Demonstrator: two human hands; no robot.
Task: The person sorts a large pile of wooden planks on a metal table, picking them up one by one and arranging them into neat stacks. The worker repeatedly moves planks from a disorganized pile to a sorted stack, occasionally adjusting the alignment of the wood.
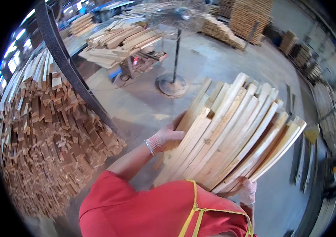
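Observation:
A thick bundle of pale wooden strips (223,132) lies across my arms in front of my chest, its far ends uneven. My left hand (168,138), in a light knitted glove, grips the bundle's left side; its thumb shows on top and the fingers run underneath, out of sight. At the near right end, my gloved right hand (247,190) is closed around the edge of the strips. The bundle's near end is partly hidden against my red shirt (144,209).
On the left rises a big stack of wooden strips (53,138) beside a dark metal post (63,59). Ahead stand a pedestal fan (172,85) and a table (97,61) loaded with boards. Pallet-like wood stacks (250,17) are at the back; long pieces lie on the floor at right.

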